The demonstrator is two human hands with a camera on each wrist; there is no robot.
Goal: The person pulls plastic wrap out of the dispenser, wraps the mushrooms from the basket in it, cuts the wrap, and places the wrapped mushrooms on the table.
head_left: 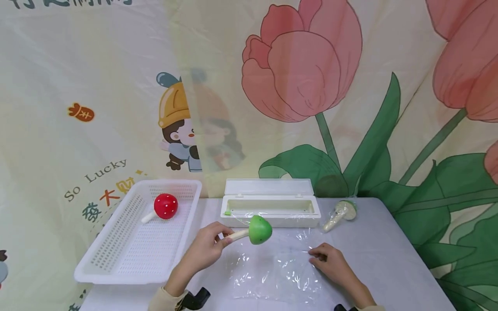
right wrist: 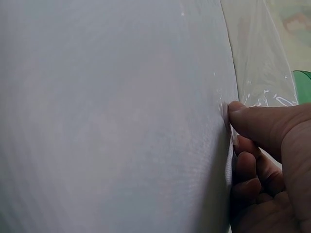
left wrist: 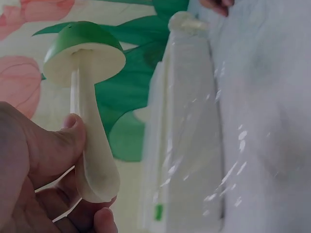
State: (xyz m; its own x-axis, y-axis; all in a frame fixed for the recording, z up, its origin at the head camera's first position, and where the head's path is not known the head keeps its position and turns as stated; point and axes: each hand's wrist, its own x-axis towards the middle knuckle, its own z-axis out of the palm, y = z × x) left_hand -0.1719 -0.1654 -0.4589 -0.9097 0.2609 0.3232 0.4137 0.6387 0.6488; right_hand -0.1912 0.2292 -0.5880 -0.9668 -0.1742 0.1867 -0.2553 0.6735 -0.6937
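Observation:
My left hand [head_left: 206,247] holds a toy mushroom [head_left: 260,230] with a dotted green cap, in front of the white box. Thumb and fingers pinch its pale stem [left wrist: 97,155], as the left wrist view shows; the cap points away from the hand. Under it, a crinkled clear plastic bag [head_left: 288,276] spreads over the table. At the bag's right edge is my right hand [head_left: 334,264], its thumb and forefinger pinching the film in the right wrist view, with the other fingers curled beneath.
A white perforated basket [head_left: 116,278] on the left contains a red toy mushroom [head_left: 166,206] with white dots. Behind the bag stands a white box [head_left: 272,221], its lid raised. To the box's right lies a plastic-wrapped mushroom [head_left: 338,214]. A printed cloth [head_left: 218,43] hangs behind the table.

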